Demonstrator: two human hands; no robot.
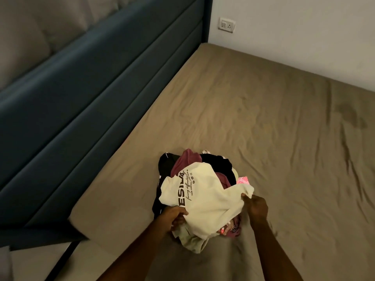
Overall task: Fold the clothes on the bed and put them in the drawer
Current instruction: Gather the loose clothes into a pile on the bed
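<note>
Head view, single frame.

Bed: tan sheet, creased, with a darker patch at far right; near and right edges cut off by the frame.

Heap of clothes: lies on the sheet near the bed's left edge.
- Cream shirt: on top, black lettering partly folded out of sight, only "ESI" legible.
- Black garment, maroon garment, pink piece: mostly buried, kinds not identifiable.

Left hand: fingers curled, gripping the cream shirt's near left edge; fingertips hidden in cloth.

Right hand: pinching the shirt's right corner, lifted slightly.

Headboard: dark blue, padded, along the left.

Wall socket: far wall, detail too small to read.
</note>
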